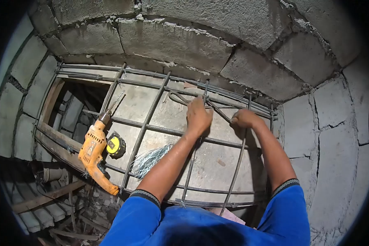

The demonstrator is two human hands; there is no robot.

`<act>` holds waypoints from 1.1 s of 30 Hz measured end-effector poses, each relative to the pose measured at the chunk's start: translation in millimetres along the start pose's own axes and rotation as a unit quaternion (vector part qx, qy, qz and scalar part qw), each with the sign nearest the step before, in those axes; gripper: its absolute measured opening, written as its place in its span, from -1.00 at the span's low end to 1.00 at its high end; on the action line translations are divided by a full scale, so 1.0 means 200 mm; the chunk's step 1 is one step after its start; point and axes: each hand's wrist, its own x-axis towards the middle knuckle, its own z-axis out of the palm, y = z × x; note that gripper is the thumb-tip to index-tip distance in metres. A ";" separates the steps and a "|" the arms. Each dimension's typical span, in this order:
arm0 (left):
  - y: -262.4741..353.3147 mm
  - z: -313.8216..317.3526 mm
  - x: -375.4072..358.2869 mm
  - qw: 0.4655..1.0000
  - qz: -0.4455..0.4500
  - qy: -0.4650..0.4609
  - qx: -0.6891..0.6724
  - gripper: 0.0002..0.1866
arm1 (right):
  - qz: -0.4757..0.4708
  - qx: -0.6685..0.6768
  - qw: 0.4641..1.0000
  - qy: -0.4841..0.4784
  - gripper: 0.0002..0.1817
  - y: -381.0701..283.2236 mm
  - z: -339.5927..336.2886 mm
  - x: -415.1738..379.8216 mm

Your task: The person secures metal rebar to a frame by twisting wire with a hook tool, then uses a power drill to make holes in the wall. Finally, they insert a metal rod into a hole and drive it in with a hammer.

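while the right hand clenches its fingers around the near end of a dark looped rod, the left hand is bent over a bar crossing toward the far edge of the rebar grid; its fingertips are hidden, so i cannot tell whether they grip the rod or a bar. the rod lies across the far part of the grid, its loop showing to the left of the left hand. over the grid's left part lies an orange drill, bit toward the far side, with a yellow and black tape measure just beside it. loose wire strands spread on the pale board under the grid, and a block wall rises beyond it.
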 end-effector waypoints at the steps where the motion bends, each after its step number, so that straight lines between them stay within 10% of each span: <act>1: 0.01 0.01 -0.04 0.998 0.004 -0.061 0.000 -0.39 | -0.004 -0.144 0.987 0.065 -0.76 -0.03 0.02 0.02; 5: 0.00 0.03 -0.09 0.998 0.031 -0.052 0.025 -0.39 | 0.023 -0.203 0.959 0.195 -0.75 -0.02 0.07 0.05; 12: 0.00 0.03 -0.06 0.996 0.031 -0.057 0.063 -0.38 | -0.075 -0.160 0.979 0.099 -0.59 -0.15 -0.20 -0.15; 25: -0.01 0.07 -0.06 0.995 0.006 -0.049 0.086 -0.49 | -0.094 0.314 0.932 0.155 -0.61 -0.40 0.30 -0.15; 33: -0.03 0.03 -0.08 0.999 -0.010 -0.045 0.003 -0.42 | -0.128 -0.067 0.948 0.285 -0.83 -0.45 -0.09 -0.27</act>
